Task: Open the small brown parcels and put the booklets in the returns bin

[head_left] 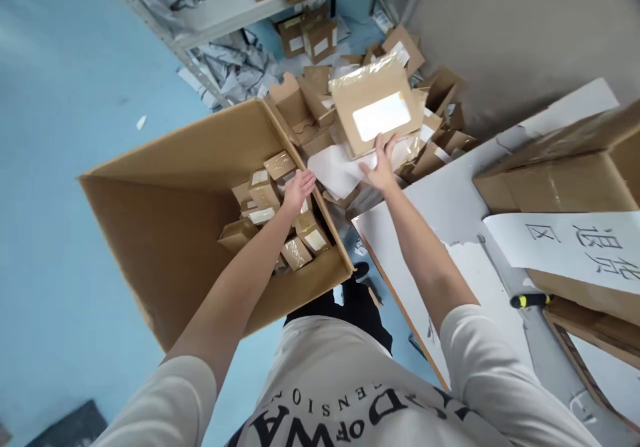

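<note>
A large open cardboard carton (pixel 165 217) stands to my left, with several small taped boxes (pixel 296 252) inside it. My left hand (pixel 299 190) is at the carton's right rim, fingers stretched out, with no object visible in it. My right hand (pixel 382 169) grips the near edge of a brown cardboard box (pixel 345 110) bearing a blank-looking white label and clear tape. That box is tilted above a heap of opened boxes (pixel 445 90). White paper or a bag (pixel 333 170) lies just beneath it, between my hands.
A metal shelf (pixel 225 17) with grey mailing bags (pixel 235 67) stands ahead. On the right is a white-topped table (pixel 430 217) with another carton (pixel 560 180), a sheet of paper with Chinese characters (pixel 565 243) and a black-and-yellow tool (pixel 531 300). The floor (pixel 60 100) is blue.
</note>
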Demonstrator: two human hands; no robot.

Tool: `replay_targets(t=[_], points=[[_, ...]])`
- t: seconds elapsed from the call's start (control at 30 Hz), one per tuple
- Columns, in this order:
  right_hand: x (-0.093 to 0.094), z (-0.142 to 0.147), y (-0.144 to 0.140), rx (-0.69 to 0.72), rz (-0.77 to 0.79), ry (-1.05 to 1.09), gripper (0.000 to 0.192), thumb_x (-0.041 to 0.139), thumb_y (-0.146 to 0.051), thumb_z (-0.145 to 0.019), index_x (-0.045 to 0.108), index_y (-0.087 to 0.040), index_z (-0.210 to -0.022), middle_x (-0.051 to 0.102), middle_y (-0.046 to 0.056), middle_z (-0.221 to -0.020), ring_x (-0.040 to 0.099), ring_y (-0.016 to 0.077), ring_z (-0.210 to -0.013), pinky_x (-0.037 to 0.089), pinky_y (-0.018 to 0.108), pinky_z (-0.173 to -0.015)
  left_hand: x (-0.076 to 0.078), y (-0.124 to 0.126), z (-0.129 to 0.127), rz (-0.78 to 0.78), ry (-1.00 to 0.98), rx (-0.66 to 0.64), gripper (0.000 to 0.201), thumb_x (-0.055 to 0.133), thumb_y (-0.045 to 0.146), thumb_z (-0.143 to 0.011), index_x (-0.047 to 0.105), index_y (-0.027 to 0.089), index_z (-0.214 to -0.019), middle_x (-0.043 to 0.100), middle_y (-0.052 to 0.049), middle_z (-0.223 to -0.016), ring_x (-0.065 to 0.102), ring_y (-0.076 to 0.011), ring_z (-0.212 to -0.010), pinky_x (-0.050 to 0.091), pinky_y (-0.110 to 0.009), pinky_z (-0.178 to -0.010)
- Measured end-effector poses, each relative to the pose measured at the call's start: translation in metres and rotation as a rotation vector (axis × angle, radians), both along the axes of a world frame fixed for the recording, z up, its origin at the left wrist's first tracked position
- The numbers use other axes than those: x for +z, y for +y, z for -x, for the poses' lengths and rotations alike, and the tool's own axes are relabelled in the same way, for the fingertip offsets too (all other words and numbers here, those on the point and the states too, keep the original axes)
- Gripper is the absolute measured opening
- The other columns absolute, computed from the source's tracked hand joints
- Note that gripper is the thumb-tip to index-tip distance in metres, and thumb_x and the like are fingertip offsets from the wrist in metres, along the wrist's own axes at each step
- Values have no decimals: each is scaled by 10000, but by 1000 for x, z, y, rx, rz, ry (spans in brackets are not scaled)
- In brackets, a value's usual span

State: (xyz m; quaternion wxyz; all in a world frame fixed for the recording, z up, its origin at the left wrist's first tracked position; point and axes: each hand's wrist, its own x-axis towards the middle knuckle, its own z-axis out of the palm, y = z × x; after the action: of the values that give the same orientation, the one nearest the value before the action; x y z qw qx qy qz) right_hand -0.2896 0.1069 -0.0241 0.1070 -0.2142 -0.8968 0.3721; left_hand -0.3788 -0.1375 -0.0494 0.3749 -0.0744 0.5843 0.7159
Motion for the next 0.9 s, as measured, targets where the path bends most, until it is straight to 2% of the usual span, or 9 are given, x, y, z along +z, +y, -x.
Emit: replay_targets(t=[0.1, 0.2, 0.3, 0.37, 0.47, 0.6, 0.73, 0.83, 0.9], points=[[12, 38, 27, -5, -96, 9, 913, 585, -476, -830, 62, -160, -1508, -179, 99, -1563, -103, 249, -1439, 96, 470, -1147, -20, -55, 7, 64, -20, 149, 626, 326, 585, -920, 526, 116, -1283, 496, -165, -1382, 478, -238, -1275, 332, -402, -1088], [33, 65, 34, -160, -239, 122, 765, 373, -427, -950, -49, -100, -1497, -306, 119, -1515, -159, 217, -1431, 47, 451, -1139, -34, -105, 13, 124, -46, 281, 648, 263, 592, -930, 511, 127, -1306, 458, -141, -1421, 439, -216, -1308, 310, -383, -1100], [53, 75, -3, -179, -398, 328, 772, 293, -465, -956, -82, -44, -1484, -272, 122, -1528, -171, 213, -1431, 23, 459, -1139, -40, -147, 10, 167, -45, 380, 693, 230, 619, -923, 492, 122, -1328, 432, -143, -1440, 410, -211, -1329, 294, -367, -1103], [55, 70, -49, -4, -378, 372, 740, 284, -476, -955, -51, -106, -1501, -150, 91, -1567, -94, 228, -1448, 60, 485, -1145, -39, -172, 3, 192, -24, 445, 702, 250, 633, -912, 492, 126, -1332, 426, -145, -1443, 402, -217, -1334, 290, -363, -1103], [36, 56, -125, 290, -218, 271, 691, 252, -484, -957, -63, -211, -1508, 76, 43, -1579, 61, 226, -1453, 139, 496, -1155, -31, -205, -17, 216, 15, 540, 695, 297, 635, -899, 497, 129, -1332, 425, -147, -1443, 395, -228, -1338, 292, -362, -1104], [-16, 35, -192, 450, -8, 132, 698, 291, -500, -941, 23, -205, -1514, 220, 74, -1550, 210, 218, -1427, 215, 462, -1153, -21, -241, -50, 271, 14, 651, 667, 306, 605, -912, 507, 114, -1316, 434, -154, -1435, 387, -233, -1344, 283, -374, -1113], [-59, 13, -216, 374, 174, -30, 719, 429, -448, -898, 147, -173, -1499, 288, 108, -1524, 298, 214, -1394, 233, 426, -1150, -17, -272, -84, 343, -4, 708, 655, 312, 610, -907, 513, 130, -1304, 444, -145, -1429, 383, -226, -1347, 290, -382, -1109], [-76, -1, -223, 253, 306, -211, 735, 554, -364, -828, 264, -131, -1462, 387, 147, -1465, 385, 233, -1346, 264, 420, -1135, -15, -295, -102, 429, -55, 705, 665, 344, 607, -897, 488, 121, -1327, 410, -164, -1450, 364, -235, -1357, 282, -399, -1110], [-85, -6, -228, 232, 409, -313, 719, 602, -316, -785, 338, -124, -1426, 476, 163, -1395, 458, 251, -1289, 309, 441, -1104, -16, -311, -108, 509, -81, 681, 688, 350, 614, -890, 470, 111, -1345, 402, -180, -1451, 359, -255, -1359, 287, -423, -1104]])
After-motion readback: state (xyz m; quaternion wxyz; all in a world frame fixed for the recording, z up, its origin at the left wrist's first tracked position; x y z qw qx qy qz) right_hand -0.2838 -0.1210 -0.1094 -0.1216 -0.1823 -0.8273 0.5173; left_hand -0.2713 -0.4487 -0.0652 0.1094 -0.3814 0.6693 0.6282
